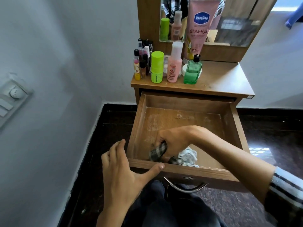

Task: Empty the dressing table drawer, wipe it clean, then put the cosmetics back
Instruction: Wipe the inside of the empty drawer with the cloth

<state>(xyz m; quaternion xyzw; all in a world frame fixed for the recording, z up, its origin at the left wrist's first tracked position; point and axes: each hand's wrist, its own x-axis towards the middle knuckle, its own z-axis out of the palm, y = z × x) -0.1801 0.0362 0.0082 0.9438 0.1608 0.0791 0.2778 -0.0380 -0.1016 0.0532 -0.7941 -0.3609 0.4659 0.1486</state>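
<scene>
The wooden drawer (232,128) stands open, its floor dusty. In its front corner the right hand (173,141) clenches a checked cloth (158,152). The left hand (124,174) rests spread, thumb on the drawer's front rim.

The right hand (173,141) is inside the open drawer (237,128), near its front wall, and it grips a cloth (185,155) that lies under it and to its right. The left hand (121,171) is to its left, outside the drawer, with the thumb on the front edge. Behind both hands, on the table top (226,81), the bottles (173,66) stand in a group at the left.
</scene>
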